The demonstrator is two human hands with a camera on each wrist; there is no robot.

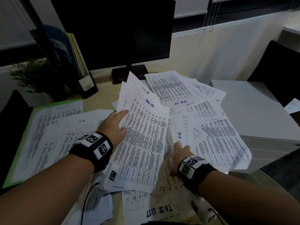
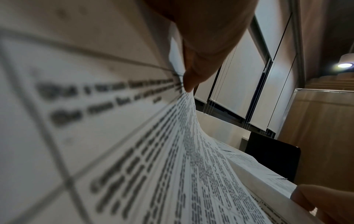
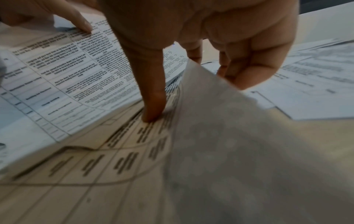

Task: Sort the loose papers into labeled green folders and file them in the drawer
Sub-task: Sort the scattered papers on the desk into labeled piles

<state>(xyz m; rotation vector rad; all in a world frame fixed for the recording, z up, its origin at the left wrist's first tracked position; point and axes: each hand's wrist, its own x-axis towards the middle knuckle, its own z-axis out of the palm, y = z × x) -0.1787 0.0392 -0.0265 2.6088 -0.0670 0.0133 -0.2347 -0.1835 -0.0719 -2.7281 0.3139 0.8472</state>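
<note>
Loose printed "task list" papers (image 1: 172,88) cover the desk. My left hand (image 1: 116,123) grips a stack of sheets (image 1: 142,140) by its left edge and holds it tilted up off the desk; the left wrist view shows the thumb (image 2: 191,81) pinching this stack (image 2: 134,151). My right hand (image 1: 181,149) is tucked under a loose sheet (image 1: 219,143) on the right. In the right wrist view the index finger (image 3: 151,115) presses a flat paper (image 3: 95,159), while the raised sheet (image 3: 210,113) stands against the curled fingers. An open green folder (image 1: 48,105) with papers on it lies at the left.
A white drawer cabinet (image 1: 253,114) stands right of the desk, with a black chair (image 1: 279,65) behind it. A dark monitor (image 1: 113,30) stands at the back of the desk. A file holder (image 1: 78,59) and a plant (image 1: 37,75) are at the back left.
</note>
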